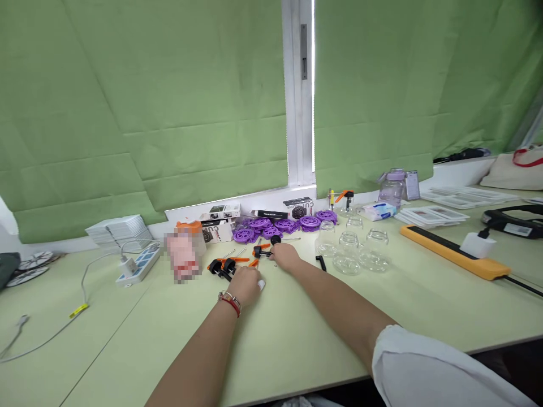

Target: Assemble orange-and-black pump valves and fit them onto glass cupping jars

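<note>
Both arms reach forward over a pale green table [297, 339]. My left hand [247, 285], with a red bracelet at the wrist, is curled closed next to a group of orange-and-black clamps [224, 265]; a small white thing shows at its fingertips. My right hand [284, 255] is closed over an orange-and-black clamp [262, 250] that lies on the table. Behind the hands lie several purple round lids [280, 225].
Several clear glass jars [354, 249] stand right of my right hand. A white power strip [139, 263] with a cable lies at left. Small boxes [220, 213] line the window sill. A yellow bar [452, 251] and stacked trays [432, 215] sit at right.
</note>
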{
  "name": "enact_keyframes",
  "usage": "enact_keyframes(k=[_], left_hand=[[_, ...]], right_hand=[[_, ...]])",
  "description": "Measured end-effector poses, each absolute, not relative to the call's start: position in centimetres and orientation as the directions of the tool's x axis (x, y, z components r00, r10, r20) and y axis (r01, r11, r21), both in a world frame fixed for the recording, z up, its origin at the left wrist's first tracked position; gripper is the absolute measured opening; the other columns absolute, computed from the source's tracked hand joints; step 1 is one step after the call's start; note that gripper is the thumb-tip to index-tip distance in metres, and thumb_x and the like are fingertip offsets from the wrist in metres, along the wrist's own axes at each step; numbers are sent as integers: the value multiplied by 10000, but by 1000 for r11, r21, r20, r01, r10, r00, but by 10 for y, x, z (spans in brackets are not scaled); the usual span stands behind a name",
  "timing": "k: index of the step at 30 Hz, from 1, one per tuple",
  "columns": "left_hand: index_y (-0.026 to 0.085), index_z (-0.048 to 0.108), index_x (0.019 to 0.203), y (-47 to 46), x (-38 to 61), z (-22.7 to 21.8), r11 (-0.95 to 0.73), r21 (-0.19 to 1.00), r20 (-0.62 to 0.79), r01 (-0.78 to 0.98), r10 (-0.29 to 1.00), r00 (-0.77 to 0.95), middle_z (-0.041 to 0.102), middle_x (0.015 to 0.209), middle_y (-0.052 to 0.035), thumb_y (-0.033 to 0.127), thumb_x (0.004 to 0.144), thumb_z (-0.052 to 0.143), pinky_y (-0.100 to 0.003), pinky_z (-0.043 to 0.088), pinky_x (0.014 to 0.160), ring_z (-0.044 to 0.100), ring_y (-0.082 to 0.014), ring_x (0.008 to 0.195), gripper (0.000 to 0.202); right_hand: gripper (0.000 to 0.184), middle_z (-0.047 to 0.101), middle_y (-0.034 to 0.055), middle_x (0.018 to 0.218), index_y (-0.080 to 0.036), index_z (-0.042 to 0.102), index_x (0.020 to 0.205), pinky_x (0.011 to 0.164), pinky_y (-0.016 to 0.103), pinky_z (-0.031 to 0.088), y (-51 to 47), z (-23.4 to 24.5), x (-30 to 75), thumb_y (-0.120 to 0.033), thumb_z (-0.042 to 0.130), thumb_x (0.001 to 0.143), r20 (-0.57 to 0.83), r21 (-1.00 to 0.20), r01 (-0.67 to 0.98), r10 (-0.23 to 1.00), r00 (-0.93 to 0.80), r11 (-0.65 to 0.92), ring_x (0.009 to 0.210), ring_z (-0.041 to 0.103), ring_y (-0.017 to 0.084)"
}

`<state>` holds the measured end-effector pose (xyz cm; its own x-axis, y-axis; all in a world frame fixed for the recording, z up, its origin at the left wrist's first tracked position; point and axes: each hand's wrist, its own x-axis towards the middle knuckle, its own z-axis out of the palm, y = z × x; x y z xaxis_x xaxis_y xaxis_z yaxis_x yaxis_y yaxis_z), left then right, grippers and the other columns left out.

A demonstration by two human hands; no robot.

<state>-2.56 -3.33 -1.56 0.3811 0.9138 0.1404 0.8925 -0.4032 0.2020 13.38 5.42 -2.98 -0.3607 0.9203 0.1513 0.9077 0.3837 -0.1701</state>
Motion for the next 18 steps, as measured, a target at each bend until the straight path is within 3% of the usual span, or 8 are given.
enact_keyframes(k=[9, 13, 15, 18], left_hand=[[159, 657, 663, -47, -10, -8, -496, 145, 86, 856, 868, 488, 622, 815, -154, 266, 758, 522, -410, 416, 781, 589, -311, 850, 197], [149, 663, 707, -48, -10, -8, -506, 103, 62, 856, 863, 502, 628, 850, -172, 267, 779, 487, -405, 427, 744, 586, -316, 853, 224], [155, 658, 707, -48, -10, -9, -517, 114, 72, 849, 856, 511, 631, 852, -165, 267, 778, 495, -392, 428, 740, 589, -305, 852, 210], [164, 646, 699, -50, -9, -11, -563, 113, 84, 819, 827, 556, 633, 830, -140, 265, 786, 492, -362, 427, 713, 594, -275, 824, 203]], right_hand=[[235, 638, 116, 1026, -157, 680, 940, 748, 264, 405, 57, -34, 136, -349, 576, 854, 169, -200, 873, 893, -416, 445, 942, 608, 227], [322, 562, 110, 1135, -168, 579, 1119, 741, 270, 398, 58, -35, 141, -380, 430, 929, 259, -250, 872, 897, -359, 421, 944, 585, 197], [321, 555, 94, 1111, -173, 561, 1099, 714, 273, 391, 60, -35, 145, -365, 347, 958, 313, -290, 874, 902, -298, 390, 902, 581, 183], [294, 553, 77, 1045, -178, 566, 1018, 680, 276, 379, 64, -35, 149, -372, 355, 954, 350, -305, 890, 909, -226, 339, 844, 568, 176]])
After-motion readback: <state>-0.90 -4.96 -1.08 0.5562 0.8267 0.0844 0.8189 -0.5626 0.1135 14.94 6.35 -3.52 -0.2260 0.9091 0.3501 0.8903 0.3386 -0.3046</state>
